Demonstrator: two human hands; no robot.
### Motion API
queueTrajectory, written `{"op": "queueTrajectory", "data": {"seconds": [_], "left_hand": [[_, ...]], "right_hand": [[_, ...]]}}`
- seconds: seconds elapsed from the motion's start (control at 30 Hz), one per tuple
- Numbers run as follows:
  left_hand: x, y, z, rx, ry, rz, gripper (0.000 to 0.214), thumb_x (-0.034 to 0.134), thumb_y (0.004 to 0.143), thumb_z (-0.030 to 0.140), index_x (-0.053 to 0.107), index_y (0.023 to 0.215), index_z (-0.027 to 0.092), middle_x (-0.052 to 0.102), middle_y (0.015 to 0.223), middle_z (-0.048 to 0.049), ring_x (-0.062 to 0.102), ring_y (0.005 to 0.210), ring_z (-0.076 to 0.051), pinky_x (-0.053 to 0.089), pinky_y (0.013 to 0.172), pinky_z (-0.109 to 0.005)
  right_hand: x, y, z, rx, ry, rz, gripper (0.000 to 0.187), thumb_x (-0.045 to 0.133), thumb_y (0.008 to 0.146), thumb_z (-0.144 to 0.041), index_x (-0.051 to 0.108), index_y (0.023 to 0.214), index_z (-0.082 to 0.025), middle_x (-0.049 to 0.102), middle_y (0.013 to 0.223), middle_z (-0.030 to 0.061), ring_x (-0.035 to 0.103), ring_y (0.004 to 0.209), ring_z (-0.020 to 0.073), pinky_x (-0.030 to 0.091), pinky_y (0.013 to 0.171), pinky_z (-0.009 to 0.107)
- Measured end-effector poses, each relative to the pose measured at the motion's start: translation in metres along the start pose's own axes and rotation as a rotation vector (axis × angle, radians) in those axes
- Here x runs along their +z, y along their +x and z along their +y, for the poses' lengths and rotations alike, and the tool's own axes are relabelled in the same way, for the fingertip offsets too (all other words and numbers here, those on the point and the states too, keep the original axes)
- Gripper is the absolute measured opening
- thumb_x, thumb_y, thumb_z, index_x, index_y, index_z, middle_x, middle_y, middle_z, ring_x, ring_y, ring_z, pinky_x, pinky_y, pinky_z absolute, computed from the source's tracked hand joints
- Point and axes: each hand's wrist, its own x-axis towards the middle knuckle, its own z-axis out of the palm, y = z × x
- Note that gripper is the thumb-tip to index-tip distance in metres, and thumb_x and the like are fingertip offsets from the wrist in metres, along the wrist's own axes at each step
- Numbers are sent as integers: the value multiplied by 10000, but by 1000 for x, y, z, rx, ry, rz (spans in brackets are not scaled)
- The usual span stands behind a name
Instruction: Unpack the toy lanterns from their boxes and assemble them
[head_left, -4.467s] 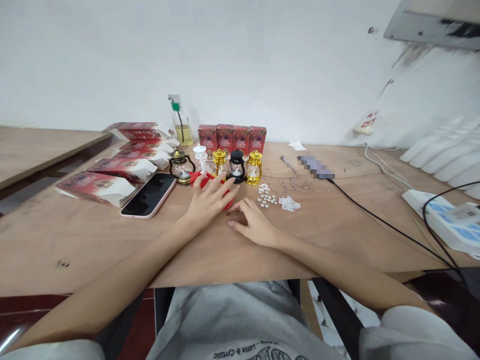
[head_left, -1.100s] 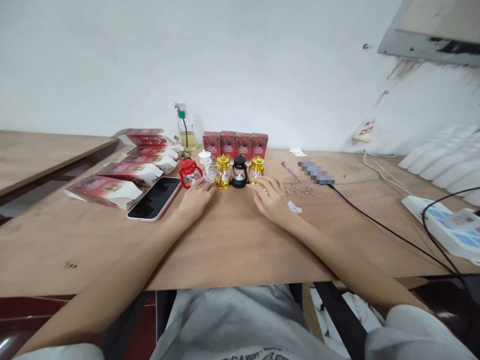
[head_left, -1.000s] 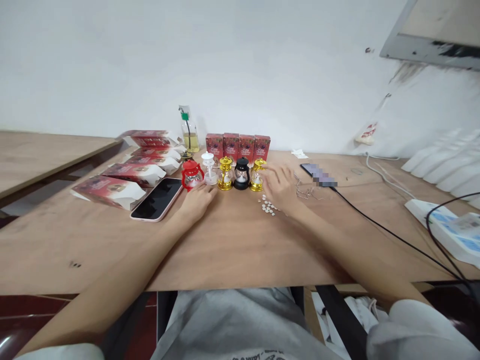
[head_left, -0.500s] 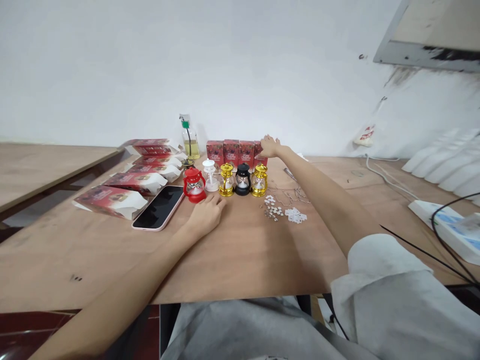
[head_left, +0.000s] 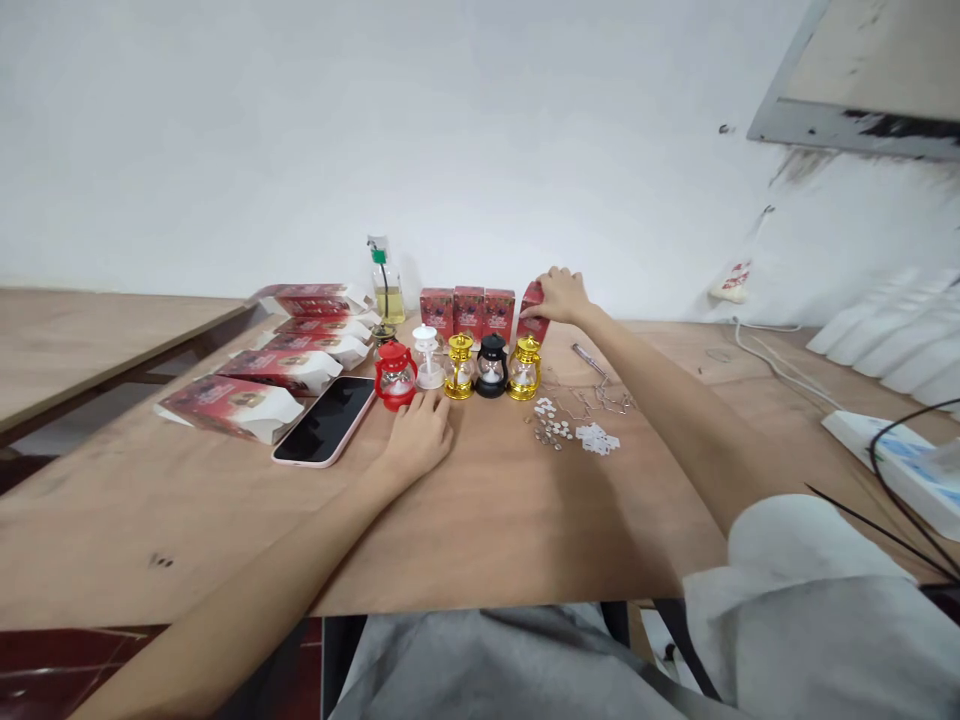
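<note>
My right hand point(head_left: 564, 297) is closed round a small red box point(head_left: 531, 318) at the right end of the row of boxes; the box tilts and stands a little apart from the others. Three more red boxes point(head_left: 469, 312) stand upright to its left. On the tabletop rests my left hand point(head_left: 421, 435), fingers stretched forward and holding nothing visible, just in front of a red mini lantern point(head_left: 395, 376). Beside that lantern are a white lantern point(head_left: 427, 358), two gold ones point(head_left: 460, 367) and a black one point(head_left: 492, 367). A bronze-coloured lantern is partly hidden behind the red one.
Left of the lanterns lie a phone point(head_left: 326, 422) and several open red cartons point(head_left: 232, 406). A pump bottle point(head_left: 388, 290) stands near the wall. Small white pieces point(head_left: 598, 438), button cells point(head_left: 553, 432) and thin wire pieces point(head_left: 596, 402) lie at right, with a power strip point(head_left: 900, 465) beyond.
My right hand has closed on the end box and drawn it to the right, tilting it away from the row. My left hand stays near the red lantern. The view has shifted slightly.
</note>
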Motion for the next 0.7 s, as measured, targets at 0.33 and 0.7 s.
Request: {"op": "queueTrajectory", "data": {"seconds": [0.33,0.7], "left_hand": [[1,1,-4,-230,-15,26,328,425,821,276,513,1067,78,527,1137,-216,472,1092,-349,402,849,-557],[-5,0,6,-98,-1733,26,697,314,763,747,575,1075,181,649,1064,-105,524,1137,-300,411,962,-416]], "right_hand": [[-54,-119,-26,342,788,863,506,226,903,-606,413,1139,-200,461,1044,85,498,1018,230,412,878,450],[-4,-220,-130,122,1003,397,448,293,917,-557,392,1156,-192,507,1125,115,500,1058,229,404,928,418]]}}
